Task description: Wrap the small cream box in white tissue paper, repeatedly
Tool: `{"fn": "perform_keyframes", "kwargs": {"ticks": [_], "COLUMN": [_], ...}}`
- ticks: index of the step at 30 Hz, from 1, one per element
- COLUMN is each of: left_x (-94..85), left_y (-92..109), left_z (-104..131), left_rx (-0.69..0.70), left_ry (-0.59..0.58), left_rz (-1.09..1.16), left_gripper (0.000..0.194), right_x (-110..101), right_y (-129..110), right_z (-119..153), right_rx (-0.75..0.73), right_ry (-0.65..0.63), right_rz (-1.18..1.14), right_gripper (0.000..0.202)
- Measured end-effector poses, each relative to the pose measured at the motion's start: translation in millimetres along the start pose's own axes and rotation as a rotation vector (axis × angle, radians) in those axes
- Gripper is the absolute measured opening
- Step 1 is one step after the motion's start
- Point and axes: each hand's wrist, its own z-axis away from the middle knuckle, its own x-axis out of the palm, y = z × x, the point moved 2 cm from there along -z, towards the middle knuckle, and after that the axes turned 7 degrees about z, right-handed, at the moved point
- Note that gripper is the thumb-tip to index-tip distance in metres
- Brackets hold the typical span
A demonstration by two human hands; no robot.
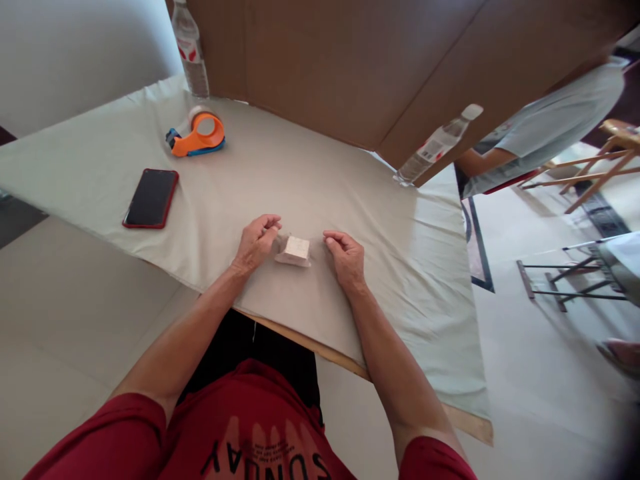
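Head view: small pale block in clear plastic wrap (297,249) is sitting on the cloth-covered table (320,187), near edge, between hands. Left hand (256,244) is hovering just beside it, fingers loosely curled, nearly together; right hand (346,257) is resting right of it, thumb and forefinger together.

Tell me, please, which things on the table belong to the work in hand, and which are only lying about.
In the work, it seems:
small cream block in see-through wrapping, between left hand and right hand

Lying about, probably:
orange-and-blue plastic tape dispenser
black rectangular phone with red edge
clear, labelled plastic bottle behind the dispenser
similar bottle on the right
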Motion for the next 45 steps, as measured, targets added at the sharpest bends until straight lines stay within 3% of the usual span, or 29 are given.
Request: {"fn": "perform_keyframes", "kwargs": {"ticks": [9,15,19,22,26,28,31,35,40,45], "left_x": [3.6,5.0,7.6,7.4,4.1,2.6,2.9,5.1,7.2,10.2], "left_y": [3,0,-1,0,2,2,2,5,10,11], "left_z": [3,4,4,4,2,1,1,4,7,7], "left_rx": [-0.023,0.001,0.026,0.015,-0.016,-0.020,-0.008,0.034,0.127,0.200], "left_ry": [-0.095,-0.148,-0.170,-0.165,-0.107,-0.071,-0.075,-0.125,-0.215,-0.287], "left_rz": [-0.072,-0.120,-0.121,-0.114,-0.090,-0.088,-0.112,-0.204,-0.329,-0.392], "left_gripper": [0.039,0.050,0.051,0.051,0.048,0.045,0.041,0.040,0.050,0.060], "right_x": [-1,9,16,12,-1,-4,-3,2,7,15], "right_y": [-19,-34,-40,-41,-34,-31,-34,-45,-60,-74], "right_z": [11,22,26,25,19,17,12,4,-4,-3], "right_rx": [-0.256,-0.502,-0.591,-0.591,-0.422,-0.374,-0.433,-0.576,-0.728,-0.898], "right_ry": [-0.137,-0.241,-0.261,-0.252,-0.170,-0.138,-0.135,-0.183,-0.274,-0.305], "right_rz": [0.096,0.343,0.520,0.424,0.199,0.201,0.247,0.445,0.771,0.951], "right_gripper": [0.027,0.040,0.031,0.028,0.037,0.031,0.019,0.021,0.020,0.025]}}
